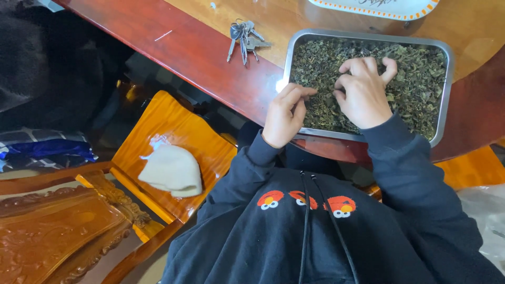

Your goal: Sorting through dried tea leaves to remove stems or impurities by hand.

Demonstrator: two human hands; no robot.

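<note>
A rectangular metal tray (445,100) full of dried dark-green leaves (415,79) lies on a round reddish wooden table (210,58). My left hand (285,114) rests on the tray's near left rim, its fingertips pinched together on a few leaves there. My right hand (363,92) lies palm down in the middle of the leaves. Its fingers are curled and the thumb is held apart, touching the leaves without gripping any that I can see. Both arms wear dark hoodie sleeves.
A bunch of keys (243,38) lies on the table left of the tray. A white plate with an orange rim (379,9) sits behind it. At lower left stands an orange wooden chair (173,126) with a white cloth (171,171) on its seat.
</note>
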